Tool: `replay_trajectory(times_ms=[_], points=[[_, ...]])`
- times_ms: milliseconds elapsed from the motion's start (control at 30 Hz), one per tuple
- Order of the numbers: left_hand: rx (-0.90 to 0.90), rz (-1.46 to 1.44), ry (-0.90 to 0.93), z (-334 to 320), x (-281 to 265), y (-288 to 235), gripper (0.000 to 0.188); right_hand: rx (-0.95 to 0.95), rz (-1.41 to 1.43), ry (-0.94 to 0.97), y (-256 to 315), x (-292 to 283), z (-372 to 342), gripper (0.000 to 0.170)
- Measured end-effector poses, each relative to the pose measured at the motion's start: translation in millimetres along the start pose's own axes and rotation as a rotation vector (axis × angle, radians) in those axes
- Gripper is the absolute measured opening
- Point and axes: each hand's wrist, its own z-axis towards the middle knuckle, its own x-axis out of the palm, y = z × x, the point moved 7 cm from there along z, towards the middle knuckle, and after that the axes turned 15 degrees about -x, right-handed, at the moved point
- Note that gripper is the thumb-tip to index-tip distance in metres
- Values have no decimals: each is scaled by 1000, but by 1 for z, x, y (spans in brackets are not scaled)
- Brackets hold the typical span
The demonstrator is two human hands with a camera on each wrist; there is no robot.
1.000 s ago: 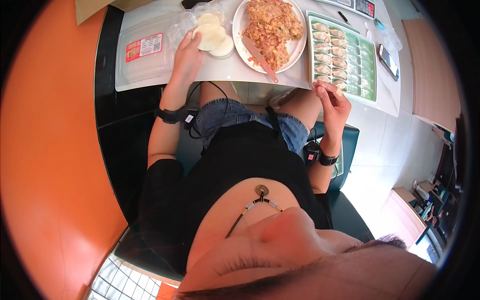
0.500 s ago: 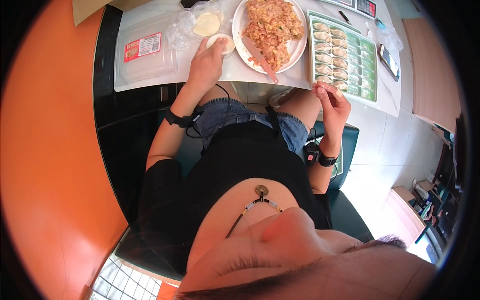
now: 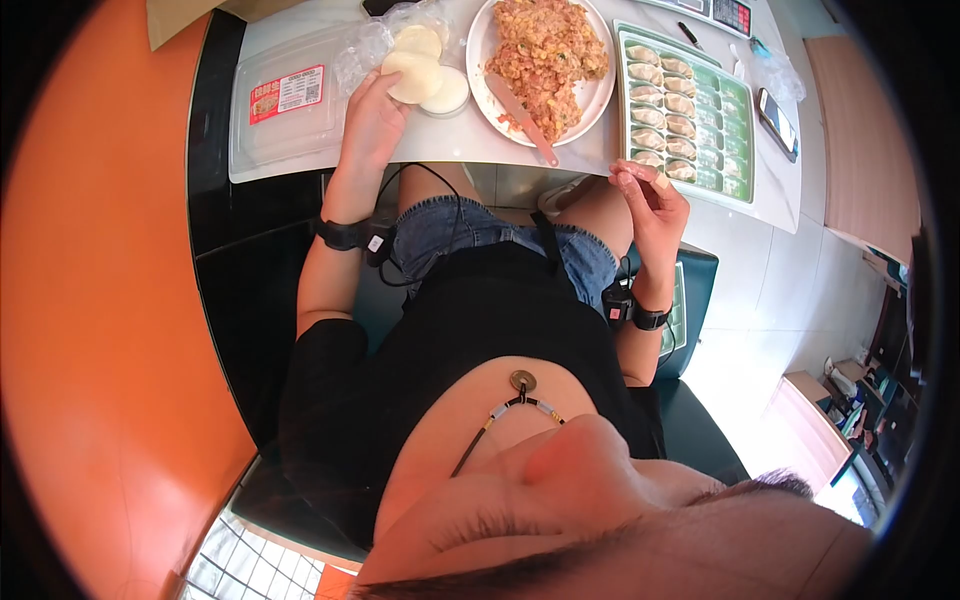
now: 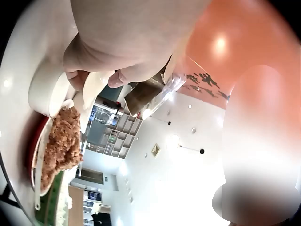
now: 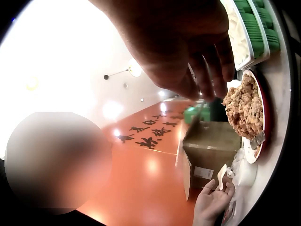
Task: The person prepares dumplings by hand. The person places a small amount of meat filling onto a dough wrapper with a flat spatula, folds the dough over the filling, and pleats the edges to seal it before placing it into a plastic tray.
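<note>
A round pale wrapper [image 3: 411, 78] is pinched by the left hand [image 3: 374, 125] at its edge, above the table's near side. Partly behind it are a small white bowl [image 3: 449, 94] and more wrappers [image 3: 420, 40] on plastic film. In the left wrist view, thumb and fingers grip the wrapper [image 4: 95, 85] beside the bowl [image 4: 46, 90]. The right hand [image 3: 655, 208] hovers at the near edge of a green tray [image 3: 743, 150] of dumplings [image 3: 679, 104], its fingertips near the thumb and no object visible in it. Minced filling [image 3: 550, 60] covers a plate [image 3: 486, 105] holding a flat spatula [image 3: 524, 120].
Left of the bowl lies a clear plastic lid [image 3: 255, 155] with a red label. A phone [image 3: 777, 122], a black pen [image 3: 689, 35] and a scale [image 3: 730, 14] are on the right part of the table. A cardboard box [image 3: 178, 18] stands at the upper left.
My left hand went right to the bowl, the wrapper over it, then came back left and away with the wrapper held. My right hand has shifted slightly left.
</note>
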Motion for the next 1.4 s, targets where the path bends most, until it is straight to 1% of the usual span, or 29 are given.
replay_trajectory(times_ms=[33, 67, 133, 167, 233, 267, 400, 467, 500, 567, 600, 633, 700, 733, 800, 833, 900, 933, 1000, 1033, 1067, 1100, 1133, 1167, 1233, 1267, 1300, 1367, 1400], points=[[80, 72, -64, -1, -1, -2, 27, -1, -4, 5, 1, 1, 0, 14], [80, 71, -63, -2, -1, 2, 27, -1, -6, 6, 1, 1, 0, 14], [276, 878, -349, -10, 4, 0, 27, 4, -32, 17, 0, 1, 0, 14], [275, 877, -349, -9, 2, 5, 27, 5, -33, 18, 0, 1, 1, 14], [842, 1538, -125, -23, 40, 21, 27, 22, -49, 15, 1, 2, 1, 14], [963, 1592, -92, -27, 47, 27, 28, 24, -49, 18, 2, 3, 2, 14], [988, 1647, -122, -31, 55, 23, 29, 14, -47, 28, 2, 5, 2, 13], [545, 1493, -242, -19, 40, 14, 23, -6, -32, 33, 2, 7, 4, 14], [547, 1494, -241, -17, 39, 11, 23, 1, -28, 36, 1, 7, 4, 14], [207, 843, -323, -2, 5, 3, 29, 12, -25, 32, 0, 6, 2, 14], [188, 581, -169, 1, 6, 1, 32, 17, -31, 36, 0, 7, 2, 14], [187, 582, -169, 1, 3, -2, 32, 21, -36, 42, 0, 7, 2, 14], [-18, 78, -13, 8, -5, 5, 33, 31, -32, 42, -1, 7, 2, 14], [-17, 78, -13, 9, -10, 2, 33, 40, -28, 40, -2, 7, 2, 14], [-108, -83, 148, 10, -6, 4, 35, 32, -32, 45, -2, 7, 2, 14], [-110, -83, 148, 11, -6, 6, 35, 24, -38, 50, -2, 8, 2, 15], [9, 34, 42, 4, 1, -2, 33, 20, -37, 49, -2, 8, 1, 15], [9, 33, 41, 4, 2, 1, 33, 15, -35, 50, -2, 8, 1, 15], [178, 321, -143, 0, -2, -2, 29, 22, -36, 54, -3, 8, 1, 15], [178, 320, -143, 0, -1, 4, 29, 29, -36, 57, -4, 8, 1, 15], [326, 657, -185, -6, 8, 5, 24, 30, -37, 57, -4, 9, 2, 15], [473, 995, -225, -10, 16, 9, 20, 17, -118, 79, -3, 11, 3, 16], [699, 1269, -169, -8, 20, 16, 21, 4, -199, 101, -1, 14, 5, 19], [697, 1269, -169, -10, 21, 19, 21, 5, -200, 101, 0, 19, 6, 19], [948, 1580, -127, -24, 39, 33, 19, -5, -673, 297, 1, 37, 7, 29], [913, 1594, -122, -23, 40, 35, 13, -67, -761, 300, -4, 45, 7, 37], [909, 1592, -119, -25, 42, 35, 13, -63, -764, 301, -6, 51, 6, 37], [869, 1675, -128, -24, 47, 33, 12, -133, -940, 406, -8, 69, 6, 40], [869, 1674, -129, -25, 47, 33, 12, -168, -934, 395, -16, 73, 6, 38]])
